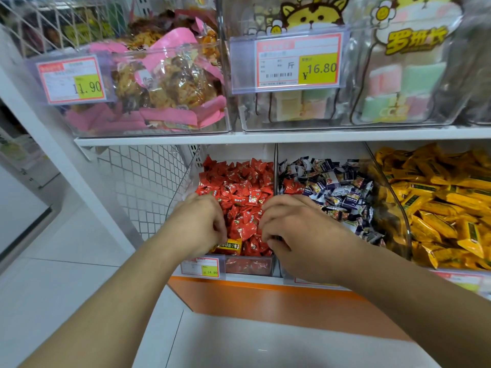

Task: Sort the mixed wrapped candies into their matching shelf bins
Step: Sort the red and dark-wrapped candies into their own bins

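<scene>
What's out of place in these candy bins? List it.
A yellow-wrapped candy lies at the front of the red candy bin, by the left hand. Red candies sit in the blue-and-white bin, at its left edge.

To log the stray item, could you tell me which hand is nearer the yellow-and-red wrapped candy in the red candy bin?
Left. The left hand touches the yellow-and-red wrapped candy; the right hand lies apart, to its right.
</scene>
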